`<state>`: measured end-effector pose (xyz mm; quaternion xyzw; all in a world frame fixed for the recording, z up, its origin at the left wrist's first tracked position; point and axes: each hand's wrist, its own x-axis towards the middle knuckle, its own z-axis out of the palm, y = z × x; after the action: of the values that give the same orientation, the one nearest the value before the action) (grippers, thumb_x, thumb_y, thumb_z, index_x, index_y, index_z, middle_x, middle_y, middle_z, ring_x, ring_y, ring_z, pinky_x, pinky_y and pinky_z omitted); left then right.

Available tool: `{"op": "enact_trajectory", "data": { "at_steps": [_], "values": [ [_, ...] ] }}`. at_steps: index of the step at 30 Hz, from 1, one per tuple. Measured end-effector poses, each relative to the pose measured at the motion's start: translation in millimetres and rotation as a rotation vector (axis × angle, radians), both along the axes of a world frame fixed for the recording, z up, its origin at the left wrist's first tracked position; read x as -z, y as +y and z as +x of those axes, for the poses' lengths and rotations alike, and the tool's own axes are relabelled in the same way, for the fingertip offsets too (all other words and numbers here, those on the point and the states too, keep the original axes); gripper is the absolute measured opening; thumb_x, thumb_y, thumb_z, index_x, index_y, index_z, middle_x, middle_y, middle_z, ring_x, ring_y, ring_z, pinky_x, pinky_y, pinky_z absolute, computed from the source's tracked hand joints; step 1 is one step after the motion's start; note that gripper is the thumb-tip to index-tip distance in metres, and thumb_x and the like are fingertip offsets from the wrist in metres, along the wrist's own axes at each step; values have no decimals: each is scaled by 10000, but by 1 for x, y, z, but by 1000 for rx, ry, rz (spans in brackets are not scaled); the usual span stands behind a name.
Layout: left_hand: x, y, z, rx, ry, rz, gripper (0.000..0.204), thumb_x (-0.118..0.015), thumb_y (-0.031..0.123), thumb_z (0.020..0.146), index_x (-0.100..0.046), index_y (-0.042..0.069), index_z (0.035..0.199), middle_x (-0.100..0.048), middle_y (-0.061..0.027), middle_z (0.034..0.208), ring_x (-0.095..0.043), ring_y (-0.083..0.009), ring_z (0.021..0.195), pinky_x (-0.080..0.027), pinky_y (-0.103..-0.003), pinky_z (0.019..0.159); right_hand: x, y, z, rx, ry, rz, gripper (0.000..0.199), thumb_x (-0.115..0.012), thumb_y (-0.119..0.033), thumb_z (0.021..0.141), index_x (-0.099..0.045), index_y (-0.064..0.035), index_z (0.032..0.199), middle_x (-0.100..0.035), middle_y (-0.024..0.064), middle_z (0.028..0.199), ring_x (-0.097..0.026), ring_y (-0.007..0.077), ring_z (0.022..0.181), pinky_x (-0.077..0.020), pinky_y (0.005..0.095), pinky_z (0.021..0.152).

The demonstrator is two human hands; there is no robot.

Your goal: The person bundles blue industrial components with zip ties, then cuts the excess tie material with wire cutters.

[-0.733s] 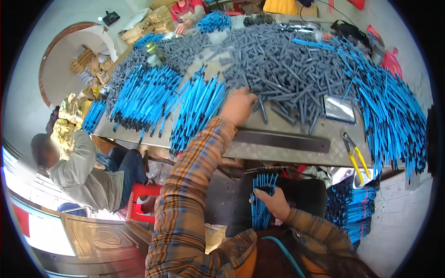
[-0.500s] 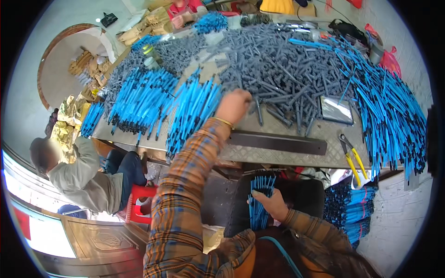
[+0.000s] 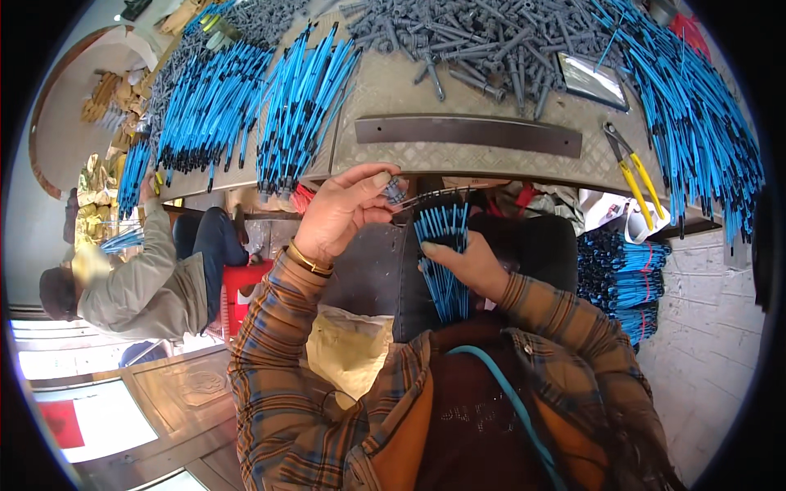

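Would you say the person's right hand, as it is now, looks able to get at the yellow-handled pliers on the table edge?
Probably not at once: the right hand grips a bundle of blue rods. The yellow-handled pliers lie uncovered on the metal table.

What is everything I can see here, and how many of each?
grey plastic piece: one, grey, pinched in the left hand
bundle of rods: one bunch, blue, in the right hand
loose rods: many, blue with black ends, heaped on the table
grey parts: a pile, table top
metal bar: one, dark, table edge
pliers: one, yellow handles, table right
co-worker: one, seated left
left hand: gripping
right hand: gripping
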<state>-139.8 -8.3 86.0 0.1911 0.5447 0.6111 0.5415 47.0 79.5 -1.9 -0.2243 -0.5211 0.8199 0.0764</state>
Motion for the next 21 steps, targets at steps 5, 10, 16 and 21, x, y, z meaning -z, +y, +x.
{"op": "enact_trajectory", "data": {
  "at_steps": [5,10,16,21],
  "values": [
    [0,-11,2,67,57,9,304,-538,148,893,-528,6,1162,-632,-106,953,-654,-166,767,-529,-228,608,2,-5,-1,-15,36,38,199,-636,-200,836,-595,-35,940,-642,60,765,-604,108,651,-503,245,592],
    [-6,-12,4,128,146,-31,316,-561,171,884,-539,7,1152,-629,-75,924,-634,-137,714,-515,-223,604,3,-8,1,-36,46,60,202,-635,-207,839,-596,-36,939,-637,51,770,-594,96,657,-494,237,595],
    [-16,-10,13,199,419,6,313,-579,92,860,-537,16,1162,-623,-29,886,-583,-84,698,-479,-200,626,2,-9,1,-4,36,82,194,-632,-210,844,-609,-40,935,-628,18,786,-568,66,675,-473,216,614],
    [-16,-7,31,163,566,34,323,-576,9,833,-527,23,1152,-619,-18,902,-563,-63,735,-449,-179,635,9,-11,1,22,31,182,189,-626,-213,851,-620,-42,931,-608,-21,790,-533,39,693,-453,203,626]
  ]
}}
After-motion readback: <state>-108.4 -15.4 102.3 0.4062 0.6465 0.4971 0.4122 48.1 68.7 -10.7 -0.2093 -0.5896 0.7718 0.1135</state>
